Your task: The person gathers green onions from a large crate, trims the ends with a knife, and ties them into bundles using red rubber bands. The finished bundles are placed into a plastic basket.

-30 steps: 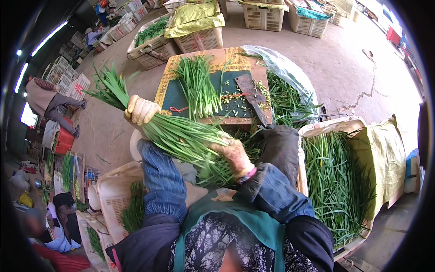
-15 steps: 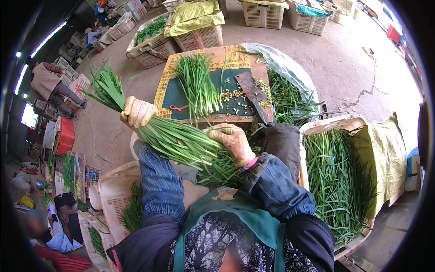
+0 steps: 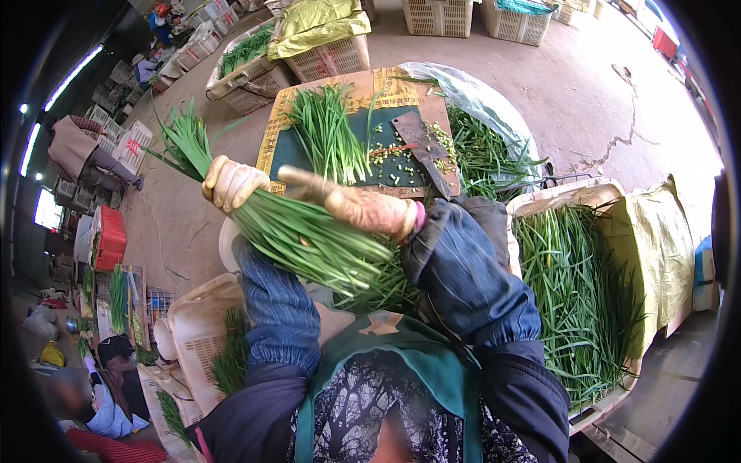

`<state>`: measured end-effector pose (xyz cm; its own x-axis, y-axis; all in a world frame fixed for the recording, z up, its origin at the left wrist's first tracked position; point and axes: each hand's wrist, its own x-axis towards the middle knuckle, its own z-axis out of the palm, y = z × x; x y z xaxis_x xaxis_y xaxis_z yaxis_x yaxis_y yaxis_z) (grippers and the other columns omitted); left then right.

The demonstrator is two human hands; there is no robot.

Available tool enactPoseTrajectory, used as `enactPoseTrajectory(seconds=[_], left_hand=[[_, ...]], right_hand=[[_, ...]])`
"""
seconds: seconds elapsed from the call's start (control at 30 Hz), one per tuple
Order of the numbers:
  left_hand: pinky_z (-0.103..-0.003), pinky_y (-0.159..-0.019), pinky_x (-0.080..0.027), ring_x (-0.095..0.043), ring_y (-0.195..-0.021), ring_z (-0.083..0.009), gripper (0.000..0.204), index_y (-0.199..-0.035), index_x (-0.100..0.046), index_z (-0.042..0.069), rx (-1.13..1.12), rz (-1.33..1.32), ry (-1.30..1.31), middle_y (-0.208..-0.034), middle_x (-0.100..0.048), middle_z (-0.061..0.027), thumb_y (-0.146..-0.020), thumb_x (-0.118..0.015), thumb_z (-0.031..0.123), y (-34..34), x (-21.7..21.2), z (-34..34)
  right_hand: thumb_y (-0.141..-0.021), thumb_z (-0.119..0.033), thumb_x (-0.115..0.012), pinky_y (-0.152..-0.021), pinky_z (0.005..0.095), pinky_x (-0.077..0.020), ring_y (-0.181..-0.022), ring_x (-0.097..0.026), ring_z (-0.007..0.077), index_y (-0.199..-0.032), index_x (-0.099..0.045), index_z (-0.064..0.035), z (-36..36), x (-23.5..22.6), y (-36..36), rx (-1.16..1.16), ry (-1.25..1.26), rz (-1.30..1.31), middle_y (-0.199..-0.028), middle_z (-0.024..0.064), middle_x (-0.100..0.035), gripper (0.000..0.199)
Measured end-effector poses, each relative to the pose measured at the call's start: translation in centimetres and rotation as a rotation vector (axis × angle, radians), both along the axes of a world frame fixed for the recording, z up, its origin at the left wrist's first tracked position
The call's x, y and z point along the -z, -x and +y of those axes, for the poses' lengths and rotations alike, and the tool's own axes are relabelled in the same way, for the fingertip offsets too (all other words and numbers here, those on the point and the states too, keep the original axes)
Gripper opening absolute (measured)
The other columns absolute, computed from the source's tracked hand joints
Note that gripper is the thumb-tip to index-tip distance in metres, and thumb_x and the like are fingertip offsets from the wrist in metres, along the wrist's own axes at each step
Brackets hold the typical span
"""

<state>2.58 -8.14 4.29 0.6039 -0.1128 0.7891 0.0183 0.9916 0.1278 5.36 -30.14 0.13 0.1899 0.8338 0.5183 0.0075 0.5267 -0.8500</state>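
The bundle of green leaves (image 3: pixel 309 239) is held slanting at the near side of the desk (image 3: pixel 272 143). The left hand (image 3: pixel 234 184) wraps its fingers around it, just beside the desk's near left corner. The right hand (image 3: pixel 370 212) is blurred; its fingers look spread, thumb apart, over the bundle. I think the left grip should be firm without crushing, and the right fingers should comb only lightly.

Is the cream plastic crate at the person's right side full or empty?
It looks full: long green leaves spread across the crate, though their depth is hidden.
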Motion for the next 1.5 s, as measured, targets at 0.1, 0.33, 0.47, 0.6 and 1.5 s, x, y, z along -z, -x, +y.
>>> enactPoseTrajectory(seconds=[0.1,0.33,0.47,0.6,1.5], left_hand=[[-0.027,-0.066,-0.053,-0.057,-0.057,-0.011,0.007,-0.087,-0.056,0.006,-0.012,-0.009,-0.014,-0.062,-0.057,0.0002,-0.091,-0.059,0.009,-1.4,0.2,1.0],[-0.023,-0.064,-0.046,-0.049,-0.053,-0.0053,0.01,-0.085,-0.054,0.012,-0.198,0.014,-0.016,-0.059,-0.049,0.0073,-0.093,-0.062,0.012,-0.4,-0.1,5.6],[-0.022,-0.063,-0.045,-0.047,-0.052,-0.0045,0.013,-0.085,-0.054,0.012,-0.394,-0.012,-0.013,-0.058,-0.048,0.0076,-0.089,-0.066,0.01,0.4,-0.9,7.7],[-0.022,-0.063,-0.045,-0.047,-0.052,-0.0047,0.014,-0.086,-0.054,0.012,-0.413,-0.061,0.027,-0.059,-0.049,0.0076,-0.091,-0.067,0.013,0.9,-1.1,6.7],[-0.022,-0.062,-0.044,-0.051,-0.053,-0.0058,0.015,-0.082,-0.056,0.012,-0.447,-0.17,-0.072,-0.06,-0.055,0.0054,-0.088,-0.069,0.012,0.7,0.2,3.4]], right_hand=[[-0.095,-0.046,-0.062,-0.097,0.0325,-0.0418,-0.112,-0.055,0.0201,-0.151,-0.031,-0.0092,-1.0,2.9,0.0,-0.044,0.175,-0.045,-0.13,0.0105,-0.057,0.074],[-0.099,-0.03,-0.059,-0.056,0.0315,-0.0444,-0.059,-0.056,0.0147,-0.097,-0.069,-0.0115,-5.6,9.5,5.2,0.267,0.504,0.056,-0.068,0.0,-0.063,0.021],[-0.089,-0.035,-0.067,-0.075,0.0411,-0.0532,-0.084,-0.068,0.034,-0.108,-0.067,-0.0123,-10.1,15.0,5.6,0.468,0.91,-0.578,-0.088,0.01,-0.071,0.03],[-0.088,-0.042,-0.074,-0.104,0.0397,-0.0455,-0.125,-0.054,0.0273,-0.153,-0.03,-0.0075,-7.4,11.3,5.1,0.445,0.443,0.19,-0.143,0.0202,-0.051,0.086],[-0.097,-0.024,-0.064,-0.095,0.0288,-0.0473,-0.105,-0.061,0.0117,-0.128,-0.062,-0.0023,-1.6,6.7,4.3,0.397,0.297,0.753,-0.117,0.0035,-0.068,0.038]])
